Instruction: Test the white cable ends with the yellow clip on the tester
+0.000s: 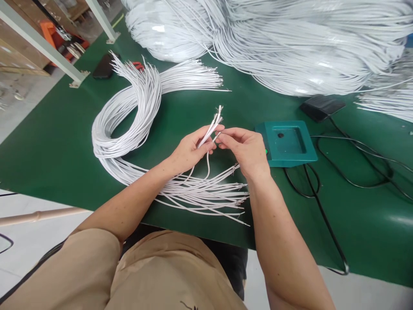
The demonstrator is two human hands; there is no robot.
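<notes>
My left hand (196,144) is closed around a small bunch of white wires (211,128), whose frayed, bare metal ends stick up past the fingers. Close beside it, my right hand (245,148) pinches the bare tip of a single white wire (208,165) between thumb and forefinger. That wire curves down from the hands toward the table. Below both hands, a fan of loose white wire ends (209,193) lies near the table's front edge. These ends belong to a coiled bundle of white wires (111,125) on the left.
Large heaps of white wire (290,43) fill the back of the green table (48,159). To the right sit a teal device with a recessed top (309,146), a black box (322,107) and black cables (325,219). A dark object (105,66) lies near a metal post (41,43).
</notes>
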